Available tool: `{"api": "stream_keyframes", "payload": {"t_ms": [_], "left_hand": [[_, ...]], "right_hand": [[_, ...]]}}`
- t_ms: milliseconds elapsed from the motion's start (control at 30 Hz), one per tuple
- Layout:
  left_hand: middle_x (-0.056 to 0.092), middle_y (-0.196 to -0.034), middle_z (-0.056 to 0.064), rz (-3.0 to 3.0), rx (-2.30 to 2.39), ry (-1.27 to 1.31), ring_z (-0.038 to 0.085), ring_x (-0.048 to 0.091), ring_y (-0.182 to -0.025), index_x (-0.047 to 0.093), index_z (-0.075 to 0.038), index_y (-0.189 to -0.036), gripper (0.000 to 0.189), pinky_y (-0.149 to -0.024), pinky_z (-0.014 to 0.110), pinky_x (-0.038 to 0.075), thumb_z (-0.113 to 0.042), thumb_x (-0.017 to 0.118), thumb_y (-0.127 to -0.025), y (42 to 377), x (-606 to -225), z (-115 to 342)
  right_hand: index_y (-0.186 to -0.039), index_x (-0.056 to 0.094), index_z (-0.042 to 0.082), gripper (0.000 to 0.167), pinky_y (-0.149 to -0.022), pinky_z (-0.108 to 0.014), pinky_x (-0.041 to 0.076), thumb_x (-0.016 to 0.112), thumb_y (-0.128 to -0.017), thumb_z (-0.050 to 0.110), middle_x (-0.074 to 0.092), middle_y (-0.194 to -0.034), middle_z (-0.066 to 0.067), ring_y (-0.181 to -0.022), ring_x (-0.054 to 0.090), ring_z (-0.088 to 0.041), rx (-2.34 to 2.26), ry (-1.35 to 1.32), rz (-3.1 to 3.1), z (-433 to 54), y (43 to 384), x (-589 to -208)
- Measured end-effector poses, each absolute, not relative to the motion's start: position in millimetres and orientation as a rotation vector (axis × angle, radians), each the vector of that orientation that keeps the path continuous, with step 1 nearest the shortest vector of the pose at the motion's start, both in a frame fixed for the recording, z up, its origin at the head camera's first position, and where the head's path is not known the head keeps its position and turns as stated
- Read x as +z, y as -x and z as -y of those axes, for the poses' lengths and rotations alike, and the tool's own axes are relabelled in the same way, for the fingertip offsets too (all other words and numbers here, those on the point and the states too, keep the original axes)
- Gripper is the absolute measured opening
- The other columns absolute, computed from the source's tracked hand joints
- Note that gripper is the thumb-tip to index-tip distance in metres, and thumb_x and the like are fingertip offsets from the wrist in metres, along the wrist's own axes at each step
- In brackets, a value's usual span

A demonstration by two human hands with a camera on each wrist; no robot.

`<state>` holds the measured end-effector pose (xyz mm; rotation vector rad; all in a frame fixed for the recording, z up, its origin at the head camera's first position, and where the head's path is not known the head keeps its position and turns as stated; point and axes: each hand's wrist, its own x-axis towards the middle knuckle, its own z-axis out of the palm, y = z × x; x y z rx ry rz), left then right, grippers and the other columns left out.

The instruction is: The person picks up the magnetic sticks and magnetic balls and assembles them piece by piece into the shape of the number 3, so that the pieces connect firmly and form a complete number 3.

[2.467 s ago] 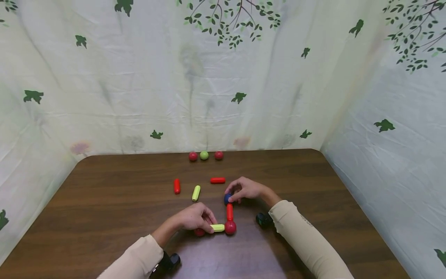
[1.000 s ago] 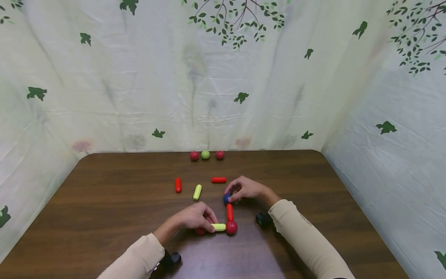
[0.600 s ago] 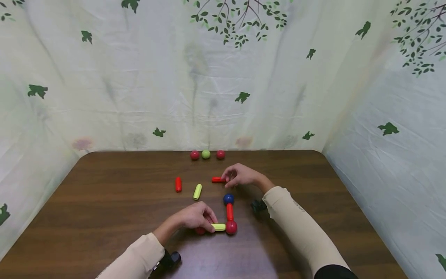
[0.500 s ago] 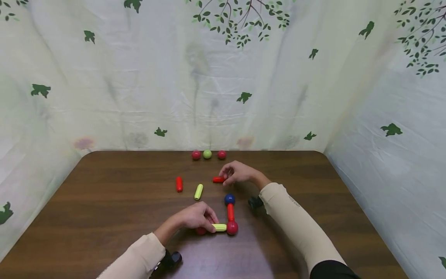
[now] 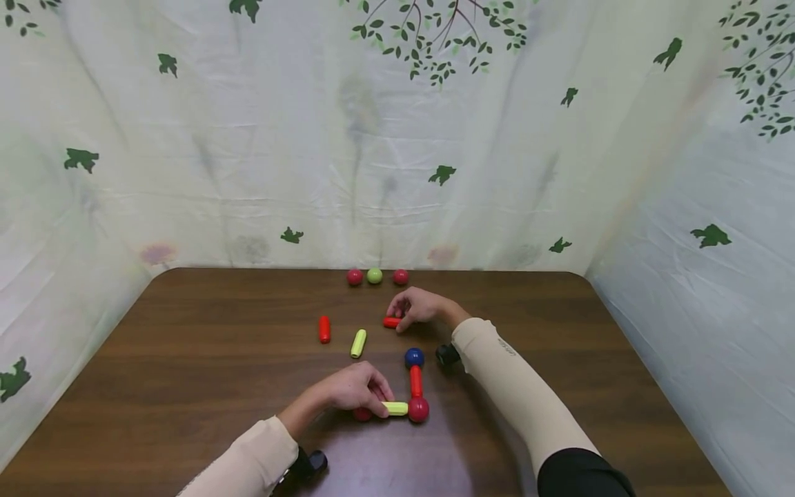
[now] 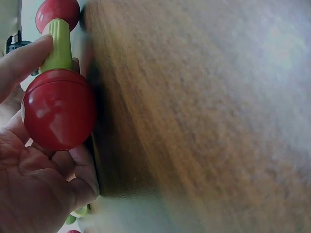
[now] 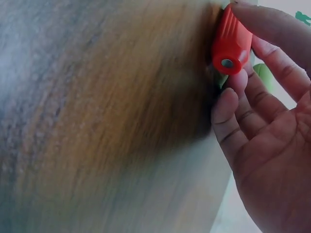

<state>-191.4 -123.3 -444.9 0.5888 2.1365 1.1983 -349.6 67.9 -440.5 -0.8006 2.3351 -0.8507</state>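
Note:
My left hand [image 5: 357, 386] pinches a yellow-green magnetic rod [image 5: 396, 408] between thumb and fingers, low on the table. This rod joins a red ball [image 5: 419, 410] on its right to another red ball [image 6: 59, 109], partly covered by the hand in the head view. From the right-hand ball, a red rod [image 5: 416, 381] runs away from the person to a blue ball [image 5: 414, 357]. Farther back, my right hand [image 5: 422, 307] pinches a separate red magnetic rod [image 7: 232, 41], whose near end shows a round metal tip in the right wrist view.
A second yellow-green rod [image 5: 358, 343] and an upright-pointing red rod [image 5: 325, 329] lie left of centre on the brown table [image 5: 217, 359]. Along its far edge sit a red ball [image 5: 355, 277], a green ball [image 5: 375, 275] and another red ball [image 5: 400, 277]. Behind hangs a leaf-patterned cloth [image 5: 279, 138].
My right hand has let go of the blue ball, moved back and left, and taken hold of the loose red rod. The left hand keeps its grip. The head view has shifted slightly.

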Motion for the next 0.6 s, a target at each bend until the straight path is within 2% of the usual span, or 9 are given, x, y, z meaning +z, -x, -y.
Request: {"api": "stream_keyframes", "payload": {"t_ms": [367, 600], "left_hand": [[0.068, -0.075, 0.002, -2.127, 1.216, -0.560, 0.006, 0.057, -0.066, 0.071, 0.001, -0.087, 0.012, -0.059, 0.021, 0.045, 0.002, 0.076, -0.076, 190, -444, 121], [0.067, -0.075, 0.001, -2.126, 1.221, -0.554, 0.007, 0.056, -0.066, 0.072, 0.000, -0.087, 0.012, -0.059, 0.021, 0.045, 0.002, 0.076, -0.076, 190, -445, 121]], "right_hand": [[-0.102, 0.067, 0.004, 0.023, -0.070, -0.022, 0.043, 0.075, -0.080, 0.004, 0.060, -0.084, 0.000, -0.077, 0.053, -0.011, -0.826, 0.785, -2.364, -68, 351, -443], [-0.115, 0.063, 0.003, 0.030, -0.064, -0.024, 0.048, 0.069, -0.085, 0.004, 0.061, -0.087, -0.003, -0.072, 0.055, -0.012, -0.960, 0.746, -2.351, -80, 345, -441]]}}
